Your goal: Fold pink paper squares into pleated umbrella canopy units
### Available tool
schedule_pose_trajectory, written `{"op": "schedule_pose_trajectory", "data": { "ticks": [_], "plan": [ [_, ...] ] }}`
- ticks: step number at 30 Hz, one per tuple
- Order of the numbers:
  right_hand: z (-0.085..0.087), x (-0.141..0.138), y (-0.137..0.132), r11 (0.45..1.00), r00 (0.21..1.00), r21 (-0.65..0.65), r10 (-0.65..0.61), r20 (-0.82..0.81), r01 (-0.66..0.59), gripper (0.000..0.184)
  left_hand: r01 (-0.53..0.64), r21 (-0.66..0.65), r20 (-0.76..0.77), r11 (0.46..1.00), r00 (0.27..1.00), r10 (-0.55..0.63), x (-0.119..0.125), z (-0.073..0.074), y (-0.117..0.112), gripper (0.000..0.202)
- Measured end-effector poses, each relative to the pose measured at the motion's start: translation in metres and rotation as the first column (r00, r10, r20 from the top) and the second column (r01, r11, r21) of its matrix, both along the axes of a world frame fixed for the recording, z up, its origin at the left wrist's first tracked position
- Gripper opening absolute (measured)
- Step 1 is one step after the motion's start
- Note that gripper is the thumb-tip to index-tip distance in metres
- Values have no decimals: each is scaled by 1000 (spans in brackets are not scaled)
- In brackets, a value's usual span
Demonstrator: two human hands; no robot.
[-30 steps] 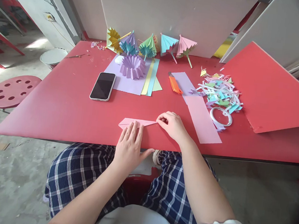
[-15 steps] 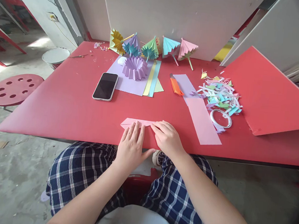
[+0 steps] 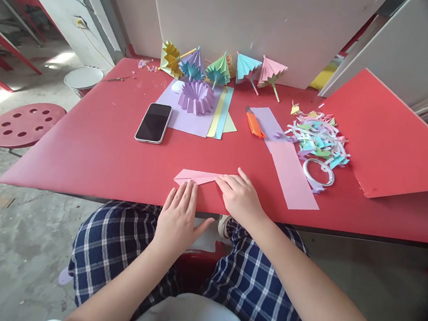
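A folded piece of pink paper (image 3: 199, 176) lies flat near the front edge of the red table. My left hand (image 3: 178, 215) is open, its fingers stretched out and the tips at the paper's near edge, toward its left end. At the other end, my right hand (image 3: 239, 193) has its fingertips on the paper, pressed down with the fingers close together; what lies under them is hidden. To the right rest a flat pink paper strip (image 3: 292, 175) and a lilac sheet (image 3: 265, 120) above it.
An orange utility knife (image 3: 255, 125), a phone (image 3: 154, 123) and a roll of tape (image 3: 319, 171) lie on the table (image 3: 86, 153). Behind are paper umbrellas (image 3: 247, 69), a pleated lilac paper ring (image 3: 196, 98) and paper scraps (image 3: 320, 135). A red board (image 3: 393, 142) slants at right.
My left hand has slid left and toward me, uncovering more of the folded pink paper. My right hand stays at the paper's right end, its index finger slightly raised. The view has shifted slightly.
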State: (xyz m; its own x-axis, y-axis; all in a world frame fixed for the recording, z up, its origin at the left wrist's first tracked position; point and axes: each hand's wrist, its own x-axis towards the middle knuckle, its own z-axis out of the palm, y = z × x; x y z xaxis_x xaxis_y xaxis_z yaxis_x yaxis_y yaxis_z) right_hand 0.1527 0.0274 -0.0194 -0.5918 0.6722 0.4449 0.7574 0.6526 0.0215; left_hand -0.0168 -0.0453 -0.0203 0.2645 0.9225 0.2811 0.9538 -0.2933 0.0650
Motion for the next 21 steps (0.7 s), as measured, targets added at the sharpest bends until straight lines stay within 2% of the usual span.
{"op": "schedule_pose_trajectory", "data": {
  "ticks": [7, 13, 16, 19, 21],
  "plan": [
    [1, -2, -2, 999, 998, -43, -18, 53, 20, 35, 4, 47, 6, 999, 1000, -4, -9, 0, -7, 64],
    [5, -3, -2, 998, 997, -63, -14, 70, 18, 34, -8, 130, 87, 992, 996, -3, 0, 10, 8, 55],
    [7, -2, -3, 993, 998, -118, -4, 69, 12, 32, 43, 61, 74, 997, 996, -48, 12, 10, 22, 64],
    [8, -2, -3, 987, 999, -163, 5, 52, 4, 36, 55, -28, 46, 998, 998, -54, 21, 5, 31, 74],
    [7, 0, -3, 985, 999, -175, 11, 32, -5, 37, 55, -42, 35, 998, 998, -54, 22, 1, 32, 78]
  ]
}}
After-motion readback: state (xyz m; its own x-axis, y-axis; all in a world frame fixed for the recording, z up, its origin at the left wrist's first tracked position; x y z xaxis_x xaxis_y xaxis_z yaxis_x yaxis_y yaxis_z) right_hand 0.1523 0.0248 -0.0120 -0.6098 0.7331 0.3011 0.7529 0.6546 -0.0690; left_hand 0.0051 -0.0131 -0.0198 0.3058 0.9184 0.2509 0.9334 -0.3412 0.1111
